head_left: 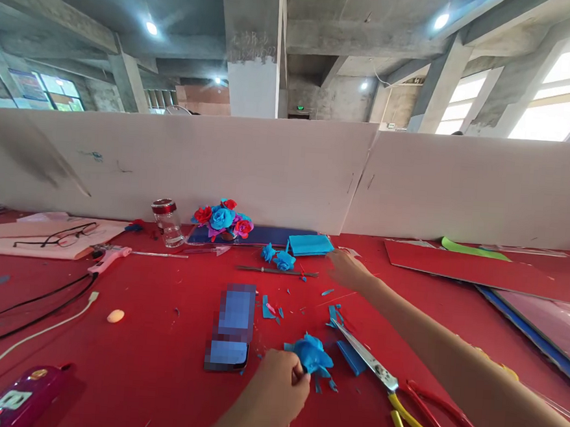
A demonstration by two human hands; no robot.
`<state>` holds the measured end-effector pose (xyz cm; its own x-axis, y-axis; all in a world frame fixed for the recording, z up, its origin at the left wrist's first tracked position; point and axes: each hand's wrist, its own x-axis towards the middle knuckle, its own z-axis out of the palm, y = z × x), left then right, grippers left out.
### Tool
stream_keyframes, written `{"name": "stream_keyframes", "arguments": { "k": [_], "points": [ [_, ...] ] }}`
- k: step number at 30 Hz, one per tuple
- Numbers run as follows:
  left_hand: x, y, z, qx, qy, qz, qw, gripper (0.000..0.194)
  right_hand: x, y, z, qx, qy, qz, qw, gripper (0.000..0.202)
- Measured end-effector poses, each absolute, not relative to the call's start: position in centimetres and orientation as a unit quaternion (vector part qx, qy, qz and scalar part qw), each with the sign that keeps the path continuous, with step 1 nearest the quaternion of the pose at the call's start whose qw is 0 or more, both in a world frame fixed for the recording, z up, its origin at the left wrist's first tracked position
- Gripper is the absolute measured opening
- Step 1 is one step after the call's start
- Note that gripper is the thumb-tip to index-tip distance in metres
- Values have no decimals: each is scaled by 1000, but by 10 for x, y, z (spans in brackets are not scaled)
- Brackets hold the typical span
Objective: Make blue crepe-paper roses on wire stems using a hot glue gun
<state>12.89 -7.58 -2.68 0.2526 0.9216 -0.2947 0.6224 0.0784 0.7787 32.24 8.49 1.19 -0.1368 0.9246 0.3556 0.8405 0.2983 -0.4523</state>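
Observation:
My left hand (pixel 280 382) is closed in a pinch on a blue paper flower (pixel 311 353) with ruffled petals, held low over the red table. Stretched far forward, my right hand (pixel 348 269) is at the right end of a folded blue paper sheet (pixel 311 244); its fingers are too small and blurred to show whether they grip it. Two small blue paper flowers (pixel 277 256) lie left of that sheet. Large scissors (pixel 372 363) with red and yellow handles rest half open below my right forearm, beside a blue paper strip (pixel 351 358).
A phone (pixel 232 327) lies left of my left hand. Farther back are a finished flower bunch (pixel 223 218), a glass jar (pixel 168 221) and a thin stick (pixel 277 271). A pink glue gun (pixel 109 260) with cables lies left; coloured sheets (pixel 476 269) lie right. A white partition (pixel 171 160) borders the back.

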Motion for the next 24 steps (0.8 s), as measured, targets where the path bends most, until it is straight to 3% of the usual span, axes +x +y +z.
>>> {"name": "stream_keyframes", "arguments": {
  "k": [6, 15, 19, 24],
  "points": [
    [126, -73, -35, 712, 600, 151, 333, 20, 297, 136, -2, -599, -741, 77, 292, 29],
    [119, -71, -25, 710, 608, 123, 333, 21, 287, 153, -17, -629, -682, 110, 357, 28],
    [119, -71, -29, 727, 601, 118, 311, 25, 298, 149, 11, -647, -628, 96, 421, 28],
    [119, -73, -29, 755, 604, 127, 223, 28, 327, 117, 82, -622, -560, 54, 545, 28]
  ]
}}
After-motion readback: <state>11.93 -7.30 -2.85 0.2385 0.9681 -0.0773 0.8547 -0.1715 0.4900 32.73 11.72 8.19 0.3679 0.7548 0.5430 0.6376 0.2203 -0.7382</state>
